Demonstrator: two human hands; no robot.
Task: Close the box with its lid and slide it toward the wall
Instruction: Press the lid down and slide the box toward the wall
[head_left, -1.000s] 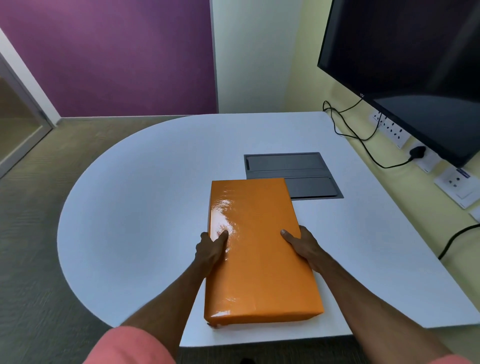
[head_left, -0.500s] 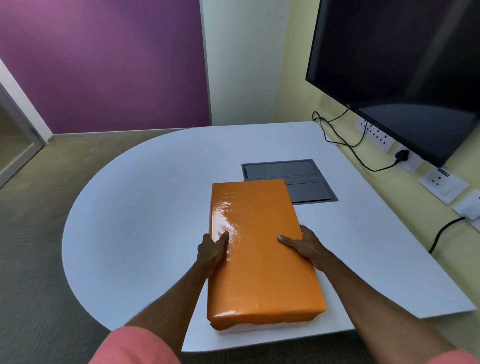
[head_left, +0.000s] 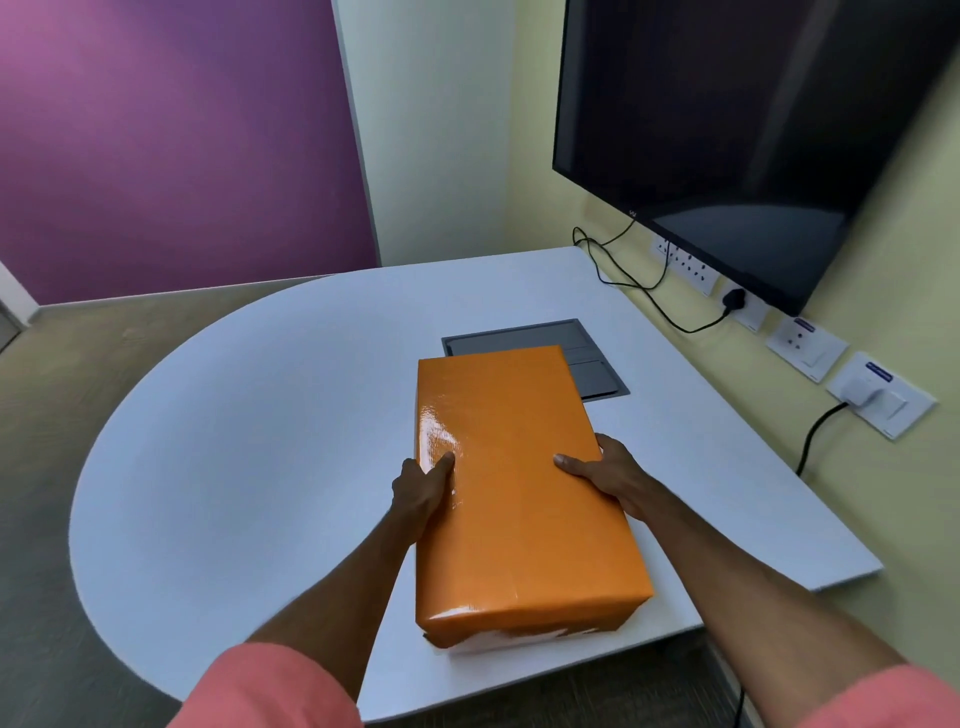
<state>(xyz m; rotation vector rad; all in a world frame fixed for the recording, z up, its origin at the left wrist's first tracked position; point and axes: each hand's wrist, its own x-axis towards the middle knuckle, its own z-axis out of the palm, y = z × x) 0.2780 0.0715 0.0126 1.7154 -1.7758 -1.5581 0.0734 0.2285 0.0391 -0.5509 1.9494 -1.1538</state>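
Holding the orange box (head_left: 519, 483) from both long sides, on the white table (head_left: 249, 441). Left hand (head_left: 422, 491) pressed against the left side, thumb lying on the glossy lid. Right hand (head_left: 613, 475) clasped on the right side, thumb also on top (other fingers hidden behind the edge). Lid seated on the box, with a white strip of the base showing at the near end. Far end overlapping the grey panel (head_left: 592, 364) set in the table. Black screen (head_left: 753, 130) mounted on the yellow wall (head_left: 883, 270) at right.
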